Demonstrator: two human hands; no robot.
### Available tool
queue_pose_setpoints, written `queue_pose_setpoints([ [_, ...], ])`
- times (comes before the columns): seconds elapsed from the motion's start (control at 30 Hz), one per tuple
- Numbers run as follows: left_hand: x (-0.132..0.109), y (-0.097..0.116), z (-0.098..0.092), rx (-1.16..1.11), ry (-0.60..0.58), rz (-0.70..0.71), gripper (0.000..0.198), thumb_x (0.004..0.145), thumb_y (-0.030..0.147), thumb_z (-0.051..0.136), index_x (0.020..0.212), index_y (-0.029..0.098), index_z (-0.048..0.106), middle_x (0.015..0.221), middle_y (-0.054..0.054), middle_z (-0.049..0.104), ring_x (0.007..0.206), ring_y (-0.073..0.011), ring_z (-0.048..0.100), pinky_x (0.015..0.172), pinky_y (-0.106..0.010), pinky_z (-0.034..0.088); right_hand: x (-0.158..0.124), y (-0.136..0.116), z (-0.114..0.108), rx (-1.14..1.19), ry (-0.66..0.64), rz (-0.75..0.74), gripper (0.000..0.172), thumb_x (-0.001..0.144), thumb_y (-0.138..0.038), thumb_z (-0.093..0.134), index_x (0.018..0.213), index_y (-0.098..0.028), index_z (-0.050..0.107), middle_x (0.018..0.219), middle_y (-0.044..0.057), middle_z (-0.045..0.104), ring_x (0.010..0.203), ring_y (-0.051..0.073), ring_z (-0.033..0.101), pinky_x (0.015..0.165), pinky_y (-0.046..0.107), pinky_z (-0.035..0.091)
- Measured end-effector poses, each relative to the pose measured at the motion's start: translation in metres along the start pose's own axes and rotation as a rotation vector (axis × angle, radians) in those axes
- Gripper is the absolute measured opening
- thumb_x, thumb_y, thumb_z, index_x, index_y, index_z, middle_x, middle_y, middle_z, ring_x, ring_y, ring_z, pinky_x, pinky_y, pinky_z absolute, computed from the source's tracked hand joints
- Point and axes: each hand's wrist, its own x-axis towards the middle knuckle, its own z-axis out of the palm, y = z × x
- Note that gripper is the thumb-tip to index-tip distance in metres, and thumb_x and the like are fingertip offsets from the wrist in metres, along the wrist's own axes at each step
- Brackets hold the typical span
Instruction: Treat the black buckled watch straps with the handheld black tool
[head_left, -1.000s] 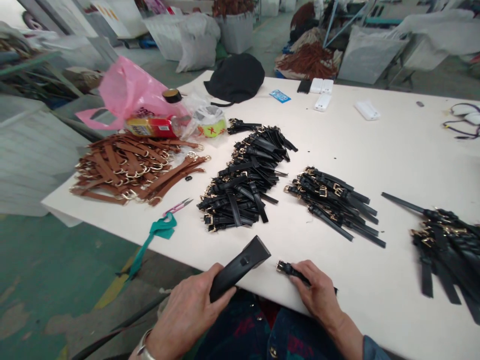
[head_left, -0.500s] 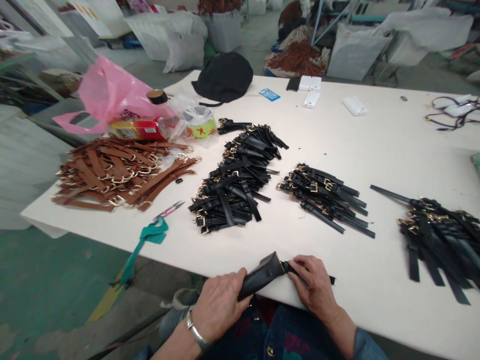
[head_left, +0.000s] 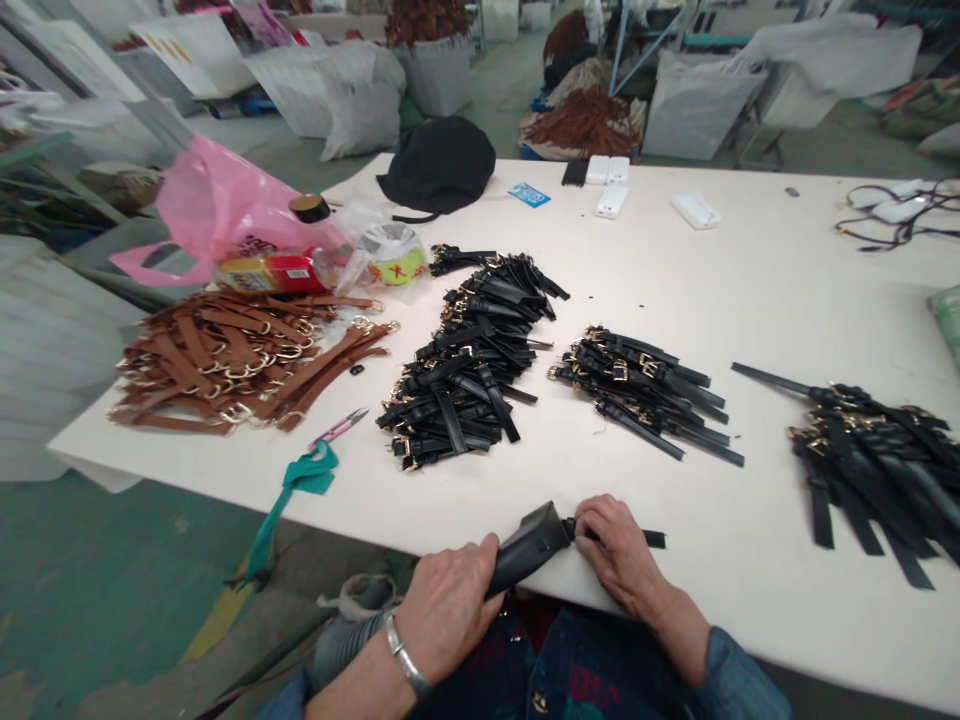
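My left hand (head_left: pixel 454 592), with a silver bracelet at the wrist, is wrapped round a black tube-shaped nozzle (head_left: pixel 529 552) with a flared, flattened end. That end points right, over the table's front edge. My right hand (head_left: pixel 613 550) pinches a short black strap (head_left: pixel 654 540) just beyond the nozzle's mouth. One flat end of the strap sticks out to the right of the fingers; its other end is at the mouth. Farther in on the table lie a large heap of black buckled straps (head_left: pixel 469 360) and a smaller bunch of black straps (head_left: pixel 649 385).
More black straps (head_left: pixel 877 465) lie at the right. On the left are brown straps (head_left: pixel 217 350), small pink-handled scissors (head_left: pixel 341 427), a teal cloth strip (head_left: pixel 307 470) and a pink bag (head_left: pixel 217 200). A black cap (head_left: pixel 439 165) and white devices (head_left: pixel 611 200) sit at the back.
The right hand's fingers have curled in more closely on the strap near the nozzle mouth. The nozzle keeps about the same place; the whole view has shifted slightly.
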Motion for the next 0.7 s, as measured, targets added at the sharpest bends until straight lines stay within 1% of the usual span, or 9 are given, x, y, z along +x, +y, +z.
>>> queue_pose_setpoints([
  [0.1,0.0,0.001,-0.001,0.009,0.004,0.003,0.03,0.08,0.036,0.04,0.106,0.021,0.044,0.089,-0.006,0.064,0.081,-0.0225,0.06,0.069,-0.033,0.043,0.005,-0.004,0.0,0.024,-0.014,0.029,0.011,0.085,-0.023,0.045,0.076,-0.02,0.05,0.082,0.002,0.055,0.08,0.017,0.048,0.073,0.032,0.036],
  [0.33,-0.001,0.001,-0.004,0.023,-0.007,0.01,0.03,0.079,0.035,0.042,0.106,0.023,0.043,0.089,-0.005,0.063,0.08,-0.0229,0.06,0.069,-0.034,0.043,0.01,-0.001,0.021,-0.091,0.119,0.051,0.013,0.087,-0.021,0.042,0.078,-0.019,0.051,0.073,0.002,0.055,0.072,0.016,0.049,0.069,0.03,0.033],
  [0.43,-0.001,0.001,-0.008,0.045,-0.014,0.013,0.028,0.079,0.036,0.041,0.104,0.023,0.044,0.088,-0.005,0.063,0.079,-0.022,0.06,0.069,-0.033,0.043,0.009,0.002,0.026,-0.101,0.143,0.058,0.014,0.087,-0.022,0.042,0.078,-0.019,0.052,0.074,0.002,0.056,0.073,0.016,0.05,0.069,0.029,0.033],
  [0.57,0.005,0.008,-0.015,0.09,0.003,0.031,0.026,0.077,0.032,0.043,0.101,0.022,0.045,0.084,-0.005,0.063,0.077,-0.0232,0.06,0.067,-0.035,0.044,0.008,0.005,0.029,-0.084,0.167,0.089,0.012,0.086,-0.023,0.043,0.079,-0.02,0.053,0.075,0.002,0.057,0.073,0.016,0.05,0.07,0.03,0.034],
  [0.7,0.014,0.015,-0.017,0.103,0.021,0.056,0.024,0.075,0.031,0.045,0.097,0.022,0.045,0.084,-0.005,0.063,0.077,-0.0248,0.061,0.066,-0.036,0.045,0.008,0.006,0.029,-0.057,0.238,0.157,0.014,0.087,-0.024,0.041,0.078,-0.02,0.052,0.074,0.003,0.055,0.072,0.016,0.049,0.069,0.029,0.036],
])
